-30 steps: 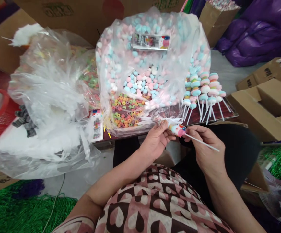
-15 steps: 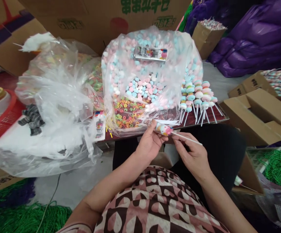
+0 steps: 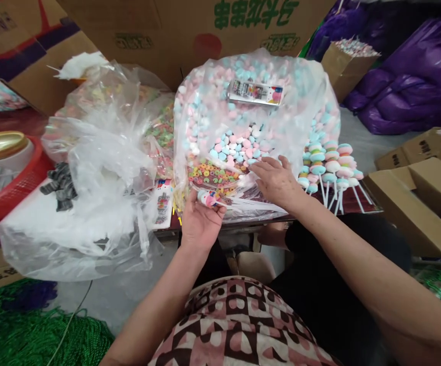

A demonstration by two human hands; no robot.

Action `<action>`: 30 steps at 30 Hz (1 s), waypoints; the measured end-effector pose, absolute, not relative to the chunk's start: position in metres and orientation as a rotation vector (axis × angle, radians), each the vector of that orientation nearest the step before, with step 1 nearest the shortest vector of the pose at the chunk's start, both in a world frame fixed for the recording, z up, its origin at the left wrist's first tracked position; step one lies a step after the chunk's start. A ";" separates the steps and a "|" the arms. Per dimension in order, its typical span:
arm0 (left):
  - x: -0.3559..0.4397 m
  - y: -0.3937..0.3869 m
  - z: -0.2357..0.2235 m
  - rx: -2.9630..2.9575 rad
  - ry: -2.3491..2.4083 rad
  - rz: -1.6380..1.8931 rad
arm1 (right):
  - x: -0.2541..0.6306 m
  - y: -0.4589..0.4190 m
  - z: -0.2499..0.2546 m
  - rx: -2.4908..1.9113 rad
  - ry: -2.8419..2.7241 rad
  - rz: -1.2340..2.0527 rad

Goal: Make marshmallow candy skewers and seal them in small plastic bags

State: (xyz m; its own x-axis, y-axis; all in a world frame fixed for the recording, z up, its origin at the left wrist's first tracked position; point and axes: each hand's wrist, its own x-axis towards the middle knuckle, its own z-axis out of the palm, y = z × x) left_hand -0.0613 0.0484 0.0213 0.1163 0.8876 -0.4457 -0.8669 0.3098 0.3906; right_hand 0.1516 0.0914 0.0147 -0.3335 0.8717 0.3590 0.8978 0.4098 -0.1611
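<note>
My left hand is closed round a candy stick with a colourful printed wrapper; its white stick points right. Fingers spread, my right hand reaches over the front of a large clear bag full of pastel marshmallows. Its fingertips are at the lower right edge of the loose pink, blue and white marshmallows; whether they touch one I cannot tell. Colourful candy rings lie in front of these. White sticks rest near the table edge, below my right hand.
Finished marshmallow skewers lie in a pile at the table's right end. A printed packet sits on the bag. Leftward are a bag of white sheets and a red basket. An open cardboard box stands to the right.
My right hand has let go of the white stick and moved up to the marshmallows, its fingers spreading. My left hand has shifted left with the candy stick. The view has turned slightly.
</note>
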 end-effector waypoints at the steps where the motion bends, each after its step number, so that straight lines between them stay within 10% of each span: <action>1: -0.062 0.054 0.021 0.033 0.678 1.293 | 0.154 0.093 0.010 -1.525 -2.311 -0.126; 30: -0.032 0.096 0.005 0.027 0.652 1.129 | 0.149 0.093 0.004 -1.458 -2.439 -0.135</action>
